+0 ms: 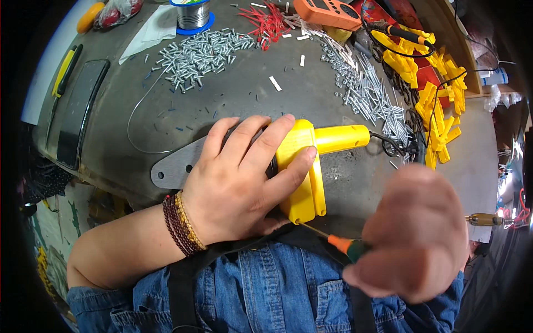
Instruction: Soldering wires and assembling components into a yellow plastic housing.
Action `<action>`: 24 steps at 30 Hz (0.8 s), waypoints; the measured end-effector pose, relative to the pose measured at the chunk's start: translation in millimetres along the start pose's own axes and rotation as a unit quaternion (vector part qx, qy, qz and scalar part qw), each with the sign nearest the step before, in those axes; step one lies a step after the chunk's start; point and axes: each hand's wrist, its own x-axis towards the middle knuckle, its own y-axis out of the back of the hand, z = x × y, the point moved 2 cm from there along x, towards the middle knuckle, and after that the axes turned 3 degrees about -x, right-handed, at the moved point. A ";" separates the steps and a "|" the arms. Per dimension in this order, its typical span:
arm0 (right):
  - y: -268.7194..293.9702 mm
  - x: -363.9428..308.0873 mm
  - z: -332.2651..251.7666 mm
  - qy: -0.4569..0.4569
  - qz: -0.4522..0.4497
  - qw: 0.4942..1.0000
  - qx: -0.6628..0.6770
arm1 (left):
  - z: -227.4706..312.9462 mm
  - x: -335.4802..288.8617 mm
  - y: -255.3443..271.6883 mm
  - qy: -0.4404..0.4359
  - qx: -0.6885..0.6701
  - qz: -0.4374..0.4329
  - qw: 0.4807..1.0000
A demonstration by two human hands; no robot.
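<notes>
My left hand [233, 177] lies over a yellow plastic tool housing [302, 191], thumb and fingers wrapped round its body. A grey flat metal plate [171, 171] with holes sticks out to the left from under the hand. On the right the housing carries a yellow handle [344, 138] with a black cord. My right hand [416, 238], smeared by motion, is closed round a screwdriver [338, 242] with an orange and green handle. The thin shaft meets the housing's near lower corner, where a small hole shows. The palm hides most of the screwdriver's grip.
Beyond the hands lie a heap of screws [202, 55], red sleeved pieces [271, 25], a solder spool [192, 16], and long metal pins [377, 94]. Yellow plastic parts [441, 122] pile up at right, near an orange meter [327, 12]. A phone [83, 114] rests at left.
</notes>
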 end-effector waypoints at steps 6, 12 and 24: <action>6.2 -16.8 0.7 -0.063 0.058 0.996 0.020 | -2.4 2.5 3.2 0.006 0.008 -0.006 1.000; 20.3 -82.6 -0.6 -0.260 0.307 0.902 0.157 | -12.9 14.6 14.8 0.021 -0.036 -0.018 0.999; -36.5 -120.2 -17.0 -0.243 0.227 0.943 0.014 | -27.8 30.6 17.3 0.027 -0.138 -0.055 0.989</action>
